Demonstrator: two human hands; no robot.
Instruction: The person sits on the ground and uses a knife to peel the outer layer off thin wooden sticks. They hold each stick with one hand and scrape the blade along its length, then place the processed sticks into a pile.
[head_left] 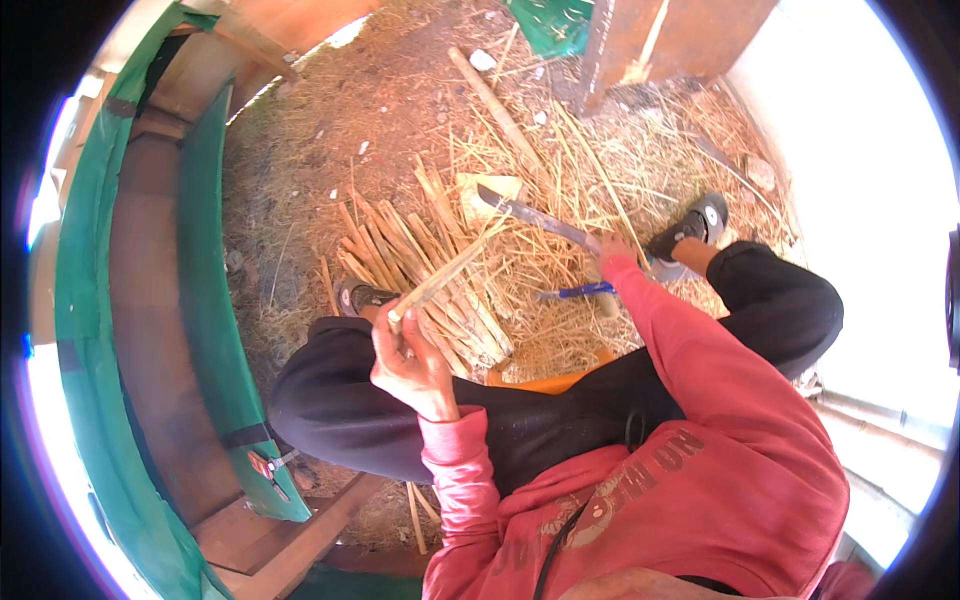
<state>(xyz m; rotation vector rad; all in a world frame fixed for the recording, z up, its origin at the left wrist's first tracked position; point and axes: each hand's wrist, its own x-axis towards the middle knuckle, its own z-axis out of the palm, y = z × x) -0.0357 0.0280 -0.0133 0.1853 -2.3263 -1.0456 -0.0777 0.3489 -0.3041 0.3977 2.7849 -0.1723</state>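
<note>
My left hand (412, 372) is closed round the near end of a pale split bamboo stick (452, 268). The stick slants up and away to the right, over a pile of similar split sticks (478, 318) on the ground. In my right hand (618, 248) is the handle of a machete (548, 220), its dark blade pointing left. The blade lies across the view above the straw, near the far end of the stick; whether they touch I cannot tell. Beyond the blade's tip shows a yellowish block (485, 186).
A blue-handled tool (582, 291) lies on straw near my right foot. Farther off are a long pole (495, 105) and a brown board (665, 45). Green sheeting and a plank bench (140, 300) line the left; a bright pale wall (850, 150) stands right. Something orange (555, 383) lies under my legs.
</note>
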